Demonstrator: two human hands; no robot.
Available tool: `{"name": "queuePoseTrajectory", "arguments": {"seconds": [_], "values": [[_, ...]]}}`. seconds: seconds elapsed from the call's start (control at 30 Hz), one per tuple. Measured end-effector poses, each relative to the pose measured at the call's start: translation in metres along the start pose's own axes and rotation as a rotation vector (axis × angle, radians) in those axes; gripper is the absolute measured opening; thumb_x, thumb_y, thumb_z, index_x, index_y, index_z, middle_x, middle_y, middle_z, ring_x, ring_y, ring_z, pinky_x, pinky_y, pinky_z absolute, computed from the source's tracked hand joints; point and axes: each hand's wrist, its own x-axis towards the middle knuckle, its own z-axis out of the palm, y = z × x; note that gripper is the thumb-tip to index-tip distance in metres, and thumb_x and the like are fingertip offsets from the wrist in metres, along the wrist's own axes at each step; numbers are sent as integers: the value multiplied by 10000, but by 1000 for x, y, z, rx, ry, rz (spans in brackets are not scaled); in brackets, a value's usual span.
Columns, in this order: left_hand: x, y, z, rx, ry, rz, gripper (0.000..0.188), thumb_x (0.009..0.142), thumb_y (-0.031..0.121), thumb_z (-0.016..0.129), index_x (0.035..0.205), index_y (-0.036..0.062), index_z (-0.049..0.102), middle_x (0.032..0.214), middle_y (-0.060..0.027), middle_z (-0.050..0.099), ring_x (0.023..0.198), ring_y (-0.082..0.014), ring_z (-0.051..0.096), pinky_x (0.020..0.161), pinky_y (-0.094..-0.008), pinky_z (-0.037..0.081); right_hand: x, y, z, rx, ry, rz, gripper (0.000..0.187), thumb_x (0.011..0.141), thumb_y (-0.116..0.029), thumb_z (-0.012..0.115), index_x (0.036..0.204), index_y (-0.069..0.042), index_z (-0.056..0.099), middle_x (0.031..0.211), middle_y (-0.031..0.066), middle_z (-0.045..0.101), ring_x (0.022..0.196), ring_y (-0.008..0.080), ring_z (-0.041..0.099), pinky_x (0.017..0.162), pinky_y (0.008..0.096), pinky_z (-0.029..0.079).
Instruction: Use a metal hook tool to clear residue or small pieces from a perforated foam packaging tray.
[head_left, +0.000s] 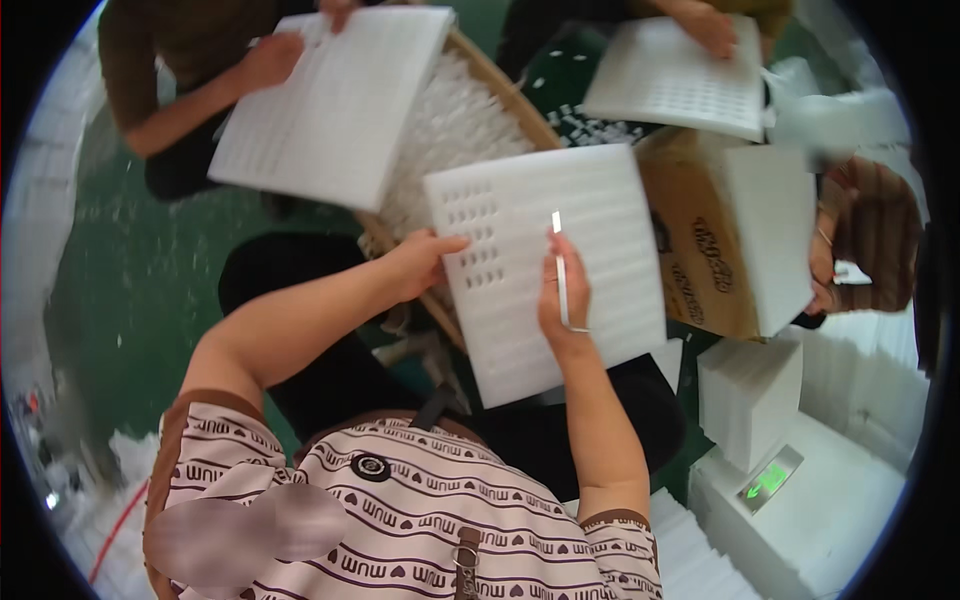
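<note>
A white foam sheet (pixel 612 225) lies tilted across my lap, with several rows of small slots along its left part. My left hand (pixel 422 262) grips the sheet's left edge, thumb on top beside the slots and fingers underneath. Over the middle of the sheet, my right hand (pixel 578 302) is closed around a thin, pale flat strip (pixel 562 290). The strip is bent at its near end, and its bright tip sticks out beyond my fingertips. I cannot make out exactly what kind of tool it is.
Small white pieces fill a wooden-sided bin (pixel 455 115) ahead. Two co-workers hold similar foam sheets, one far left (pixel 330 110) and one far right (pixel 680 75). A cardboard box (pixel 695 235) stands right, near another person's hand (pixel 822 262). Stacked white foam (pixel 745 395) sits nearer.
</note>
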Motion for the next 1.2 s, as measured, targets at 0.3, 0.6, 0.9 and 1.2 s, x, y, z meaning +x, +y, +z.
{"name": "queuePoseTrajectory", "arguments": {"seconds": [0.3,0.6,0.9,1.2], "values": [[-3,25,-11,27,-62,99,381,807,73,584,1183,33,540,1062,-138,629,914,-236,621,834,-340,490,12,-2,16,377,-8,102,228,997,-186,489,1083,-1,592,985,88,637,891,172,580,849,271,457],[11,17,-15,-62,-92,154,413,783,40,529,1193,-7,523,1066,-163,629,899,-248,626,780,-334,519,28,0,39,339,-76,153,171,989,-165,505,949,-23,590,877,49,613,806,138,548,785,239,445],[15,13,-28,-130,-214,149,502,739,42,540,1238,-10,538,1118,-148,649,938,-250,655,803,-337,536,18,42,64,365,23,43,117,953,-77,505,966,-26,609,843,41,626,779,150,575,743,263,480],[-5,29,5,-161,-317,104,406,787,6,533,1191,-37,548,1060,-162,657,856,-250,653,770,-331,529,54,-5,41,-282,14,-149,127,891,-157,548,881,-60,629,817,60,635,727,242,585,681,316,454]]}}
